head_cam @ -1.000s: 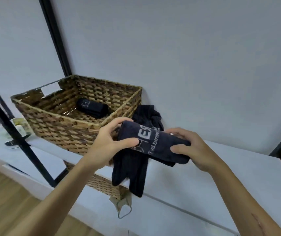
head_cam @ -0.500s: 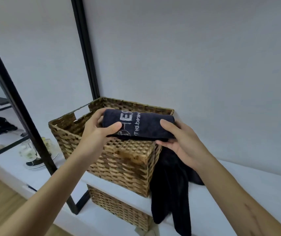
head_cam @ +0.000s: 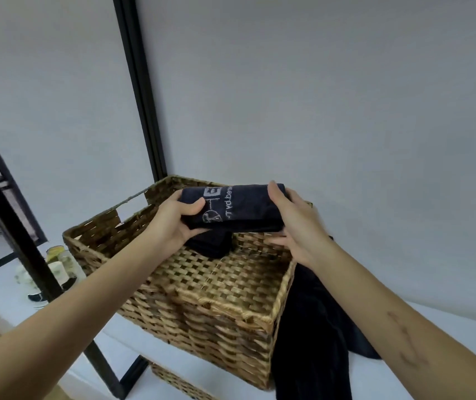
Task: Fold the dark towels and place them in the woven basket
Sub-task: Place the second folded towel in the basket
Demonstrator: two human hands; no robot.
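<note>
A folded dark towel with pale lettering hangs over the inside of the woven basket. My left hand grips its left end and my right hand grips its right end. Just beneath it, on the basket floor, lies another rolled dark towel, partly hidden by the held one. An unfolded dark towel drapes over the shelf edge to the right of the basket.
The basket stands on a white shelf against a grey wall. A black frame post rises behind the basket and another to its left. Small jars sit at the left. A second woven basket shows below.
Both hands carried the folded towel from the shelf beside the basket up over the rim and further in, above the basket floor. The view has shifted closer to the basket.
</note>
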